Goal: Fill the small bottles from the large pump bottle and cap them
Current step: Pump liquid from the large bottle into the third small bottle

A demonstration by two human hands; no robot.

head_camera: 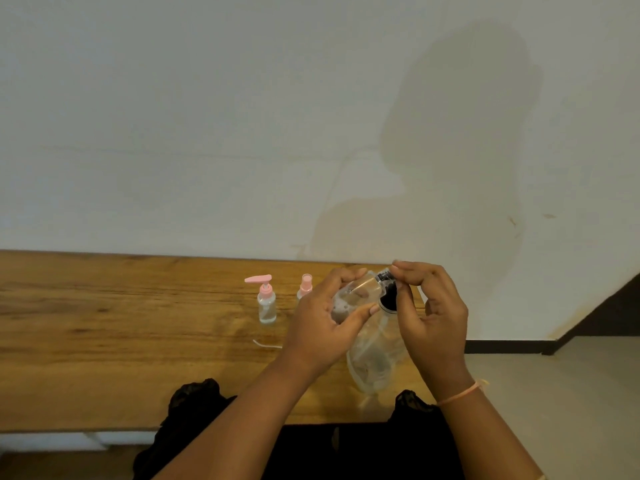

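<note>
My left hand (325,327) grips a clear bottle (356,292), tilted above the wooden table (121,341) with its neck pointing up and to the right. My right hand (433,313) pinches the dark and silver cap (385,277) at that neck with thumb and forefinger. To the left stands a small clear bottle with a pink pump top (266,303), upright. Beside it a second small bottle with a pink spray top (305,285) is partly hidden behind my left hand.
A clear plastic pouch (374,365) with a round black patch lies on the table under my hands. A thin white tube (266,344) lies loose in front of the pump bottle. The table ends at the right near my right hand; a white wall rises behind it.
</note>
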